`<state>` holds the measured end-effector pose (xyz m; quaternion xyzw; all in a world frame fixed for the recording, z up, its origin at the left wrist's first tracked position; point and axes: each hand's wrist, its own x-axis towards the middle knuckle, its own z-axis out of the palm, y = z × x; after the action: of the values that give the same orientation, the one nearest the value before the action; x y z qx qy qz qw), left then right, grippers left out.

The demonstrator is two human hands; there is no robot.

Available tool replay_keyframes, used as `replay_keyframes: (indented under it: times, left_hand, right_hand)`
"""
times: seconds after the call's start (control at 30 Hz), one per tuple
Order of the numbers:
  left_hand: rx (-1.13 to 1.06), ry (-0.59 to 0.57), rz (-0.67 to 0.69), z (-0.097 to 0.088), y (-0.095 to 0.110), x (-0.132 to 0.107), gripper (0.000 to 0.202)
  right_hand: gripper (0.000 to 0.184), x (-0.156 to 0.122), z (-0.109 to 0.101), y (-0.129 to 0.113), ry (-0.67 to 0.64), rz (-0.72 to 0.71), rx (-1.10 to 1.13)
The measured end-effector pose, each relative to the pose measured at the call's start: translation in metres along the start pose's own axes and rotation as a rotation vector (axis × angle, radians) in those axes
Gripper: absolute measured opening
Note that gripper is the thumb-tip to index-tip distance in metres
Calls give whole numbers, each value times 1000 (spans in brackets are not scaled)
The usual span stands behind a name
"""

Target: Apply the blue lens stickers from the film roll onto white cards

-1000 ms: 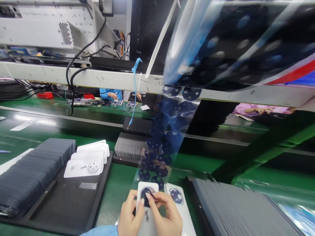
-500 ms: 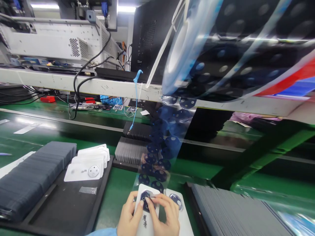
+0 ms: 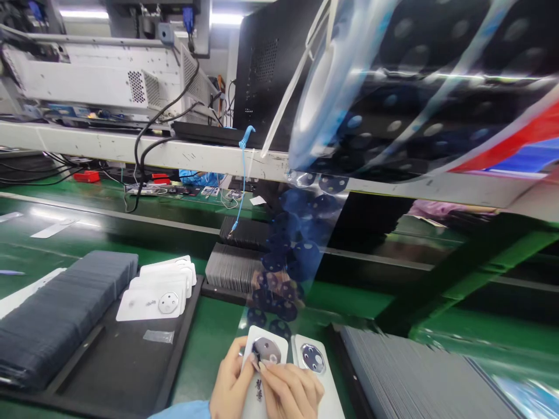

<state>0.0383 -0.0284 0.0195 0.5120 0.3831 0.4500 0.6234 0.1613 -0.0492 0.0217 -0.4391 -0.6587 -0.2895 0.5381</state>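
Low in the centre, a white phone back cover (image 3: pixel 255 401) lies under my fingers, black lettering running along it. My left hand (image 3: pixel 230 378) grips the cover's left edge, its thumb resting at the lower left of the camera area. A dark round sticker (image 3: pixel 267 347) covers that area. The fingertips of my right hand (image 3: pixel 292 389) are pinched together at the sticker's lower edge; what they hold, if anything, is hidden. Close by on the right lies another white cover (image 3: pixel 328 393) with a dark round camera piece (image 3: pixel 312 358).
A clear film strip (image 3: pixel 283 291) bearing dark round stickers hangs from a large roll (image 3: pixel 414 87) at upper right. Left, a black tray (image 3: pixel 117 361) holds stacked grey sheets (image 3: pixel 74 314) and several white covers (image 3: pixel 148 305). More grey sheets (image 3: pixel 419 372) stand at right.
My right fingers have moved down from the middle of the camera area to its lower edge. The dark round sticker shows more of its face. My left hand keeps its hold.
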Motion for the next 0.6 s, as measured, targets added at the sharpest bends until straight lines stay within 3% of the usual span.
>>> replay_keyframes:
  times: [0.17, 0.23, 0.4, 0.5, 0.6]
  left_hand:
    - [21, 45, 44, 0, 1, -2, 43]
    - [27, 31, 36, 1, 1, -4, 42]
    - [50, 97, -25, 0, 2, -8, 40]
    - [88, 107, -41, -2, 1, -6, 42]
    - [79, 103, -54, -2, -4, -2, 46]
  right_hand:
    - [14, 1, -3, -3, -32, -50, 76]
    - [11, -1, -3, -4, -50, 109, 163]
    - [5, -1, -2, -9, -107, 683, 435]
    - [15, 3, 0, -11, -133, 821, 471]
    - [18, 0, 4, -11, -109, 838, 541]
